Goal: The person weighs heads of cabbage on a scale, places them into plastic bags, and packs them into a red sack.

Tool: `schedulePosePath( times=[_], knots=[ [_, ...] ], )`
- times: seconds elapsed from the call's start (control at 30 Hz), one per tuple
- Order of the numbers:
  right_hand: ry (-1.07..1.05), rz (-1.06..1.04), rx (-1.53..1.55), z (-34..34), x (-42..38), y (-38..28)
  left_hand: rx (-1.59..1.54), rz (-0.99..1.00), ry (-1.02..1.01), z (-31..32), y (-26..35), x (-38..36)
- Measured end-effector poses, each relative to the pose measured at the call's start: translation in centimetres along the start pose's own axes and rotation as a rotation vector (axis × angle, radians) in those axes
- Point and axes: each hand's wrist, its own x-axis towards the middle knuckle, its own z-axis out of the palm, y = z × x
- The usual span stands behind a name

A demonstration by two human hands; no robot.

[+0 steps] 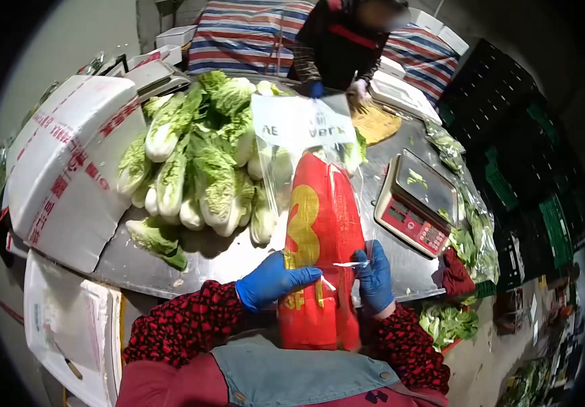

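My left hand, in a blue glove, grips the left side of a red package with yellow print, thumb lying across its front. My right hand, also gloved in blue, holds the package's right side. The package stands out in front of my body, and a clear plastic bag with a white printed band extends from its top. Behind and left of it, a pile of napa cabbages lies on the metal table. One small cabbage lies apart at the pile's front left.
A red and white scale sits right of the package. White foam boxes stand at the left. Across the table is a person with gloved hands near a yellow board. Dark crates are stacked at the right.
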Motion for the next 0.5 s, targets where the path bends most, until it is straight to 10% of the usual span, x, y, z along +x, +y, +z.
schedulePosePath(
  times=[0.1, 0.3, 0.37, 0.4, 0.5],
  knots=[
    [-0.042, 0.183, -0.115, -5.4, 0.5, -2.6, 0.011, -0.220, -0.127, 2.1, 2.0, 2.8],
    [0.126, -0.404, -1.100, -14.5, 6.6, -3.8, -0.239, -0.419, -0.159, 3.4, 2.1, 10.1],
    [0.153, -0.617, -0.839, -16.7, 8.6, -2.7, -0.304, -0.316, -0.168, 4.4, 2.7, 11.5],
    [0.099, -0.584, -1.071, -15.1, 7.6, -7.3, 0.136, -0.360, -0.155, 6.8, 7.0, 10.2],
    [0.208, -0.302, -0.986, -15.2, 8.4, -9.4, 0.001, -0.386, -0.302, 5.8, 6.3, 12.4]
  ],
)
